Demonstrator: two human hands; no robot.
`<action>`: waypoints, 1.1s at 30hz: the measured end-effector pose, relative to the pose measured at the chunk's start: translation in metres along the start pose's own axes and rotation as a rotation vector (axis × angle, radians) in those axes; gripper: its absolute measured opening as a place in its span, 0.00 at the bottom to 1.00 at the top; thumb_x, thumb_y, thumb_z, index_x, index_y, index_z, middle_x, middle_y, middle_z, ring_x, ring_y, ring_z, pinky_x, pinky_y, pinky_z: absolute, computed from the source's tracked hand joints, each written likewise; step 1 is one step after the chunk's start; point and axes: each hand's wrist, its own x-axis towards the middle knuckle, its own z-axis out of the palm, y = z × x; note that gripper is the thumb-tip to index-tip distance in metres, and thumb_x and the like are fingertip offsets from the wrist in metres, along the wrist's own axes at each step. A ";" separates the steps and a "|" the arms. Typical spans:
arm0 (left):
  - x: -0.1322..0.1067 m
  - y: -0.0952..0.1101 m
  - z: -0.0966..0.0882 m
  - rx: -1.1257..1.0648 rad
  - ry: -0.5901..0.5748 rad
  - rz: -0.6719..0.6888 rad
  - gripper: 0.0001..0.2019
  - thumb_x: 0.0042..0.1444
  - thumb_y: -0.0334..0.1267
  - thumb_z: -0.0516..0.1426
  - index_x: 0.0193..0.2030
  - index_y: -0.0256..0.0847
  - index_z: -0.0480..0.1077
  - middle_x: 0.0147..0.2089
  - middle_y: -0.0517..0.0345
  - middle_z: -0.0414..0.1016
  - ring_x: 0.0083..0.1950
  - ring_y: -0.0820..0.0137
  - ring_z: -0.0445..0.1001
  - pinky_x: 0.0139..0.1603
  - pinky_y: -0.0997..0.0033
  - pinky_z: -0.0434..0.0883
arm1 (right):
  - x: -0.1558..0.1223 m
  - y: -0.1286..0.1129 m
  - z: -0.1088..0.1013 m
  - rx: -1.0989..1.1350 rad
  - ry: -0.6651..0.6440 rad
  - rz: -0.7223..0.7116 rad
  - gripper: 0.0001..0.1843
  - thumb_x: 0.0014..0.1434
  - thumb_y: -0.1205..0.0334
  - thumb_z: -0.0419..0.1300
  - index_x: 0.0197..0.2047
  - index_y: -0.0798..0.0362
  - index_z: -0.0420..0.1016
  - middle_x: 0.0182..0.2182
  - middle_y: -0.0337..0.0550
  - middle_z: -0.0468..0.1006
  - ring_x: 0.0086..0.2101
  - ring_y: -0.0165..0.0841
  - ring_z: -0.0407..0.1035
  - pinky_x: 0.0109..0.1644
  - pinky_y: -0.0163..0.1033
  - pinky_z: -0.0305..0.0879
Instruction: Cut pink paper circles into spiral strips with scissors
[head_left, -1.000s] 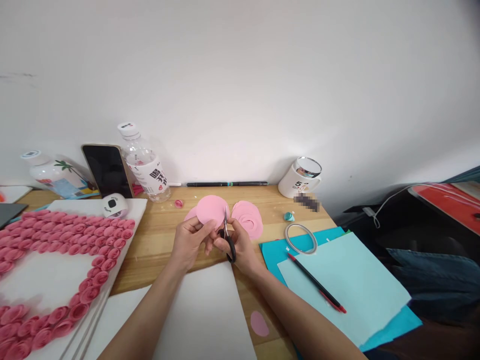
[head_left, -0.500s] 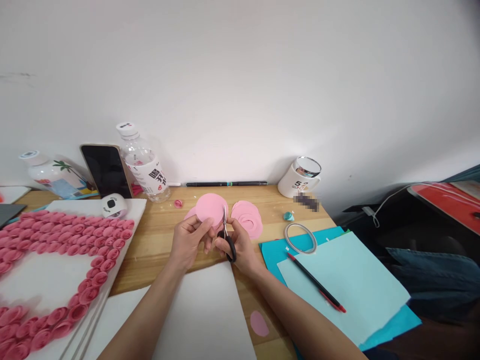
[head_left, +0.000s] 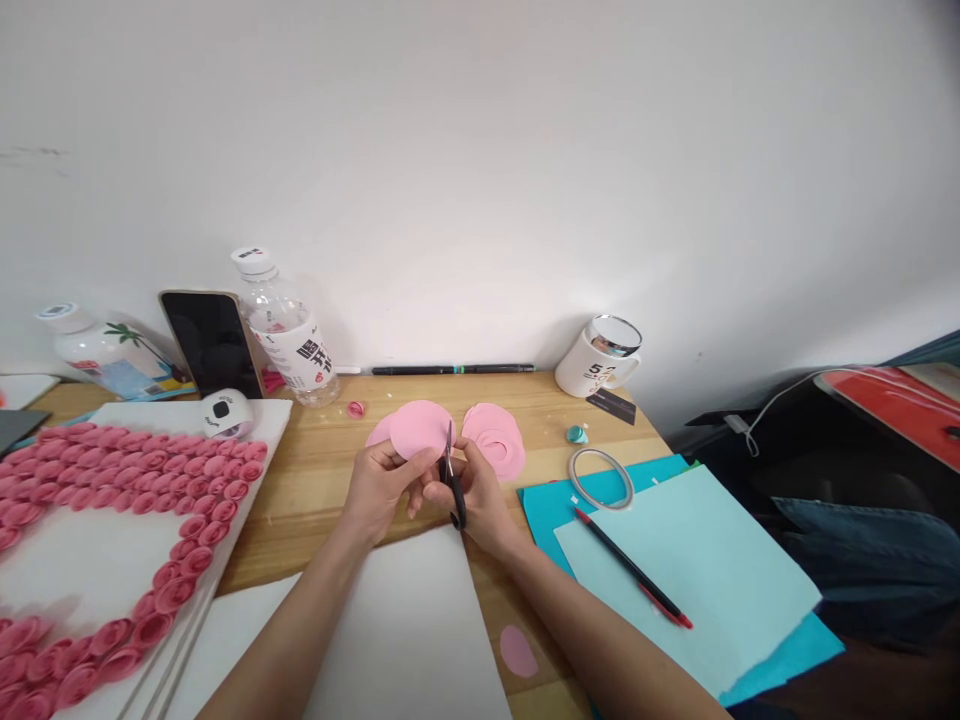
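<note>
Between the thumb and fingers of my left hand (head_left: 380, 485) is a round pink paper disc (head_left: 420, 428), tilted up toward me. My right hand (head_left: 478, 492) grips black-handled scissors (head_left: 457, 490), their blades pointing away from me at the disc's right edge. Whether the blades are apart is too small to tell. More pink paper (head_left: 381, 430) shows behind the disc on the left. On the wood just right of the scissors lies a stack of pink paper pieces (head_left: 495, 440), the top one marked with a spiral.
Left lies a white board (head_left: 97, 560) bordered with pink paper roses. A water bottle (head_left: 292, 340), a phone (head_left: 212, 340) and a mug (head_left: 598, 358) stand by the wall. At right, a tape roll (head_left: 601, 479) and a pen (head_left: 630, 565) rest on blue paper sheets (head_left: 720, 570).
The pink disc has come slightly lower and toward me, and its angle has shifted. The scissors have turned a little in my right hand, showing their handles more edge-on.
</note>
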 end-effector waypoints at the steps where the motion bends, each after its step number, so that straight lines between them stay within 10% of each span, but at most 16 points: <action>1: 0.000 0.000 0.000 0.006 -0.004 0.001 0.13 0.40 0.42 0.65 0.19 0.35 0.70 0.14 0.64 0.67 0.10 0.81 0.58 0.07 0.80 0.54 | 0.000 0.000 0.000 0.008 0.006 -0.004 0.32 0.42 0.48 0.71 0.42 0.48 0.57 0.23 0.33 0.71 0.23 0.31 0.68 0.28 0.35 0.59; 33: 0.003 0.000 -0.003 -0.082 0.053 0.057 0.14 0.42 0.43 0.65 0.21 0.36 0.67 0.17 0.66 0.69 0.10 0.80 0.61 0.08 0.81 0.57 | -0.001 0.006 -0.007 -0.055 0.030 0.047 0.30 0.45 0.49 0.69 0.44 0.51 0.58 0.17 0.27 0.66 0.17 0.22 0.54 0.20 0.28 0.48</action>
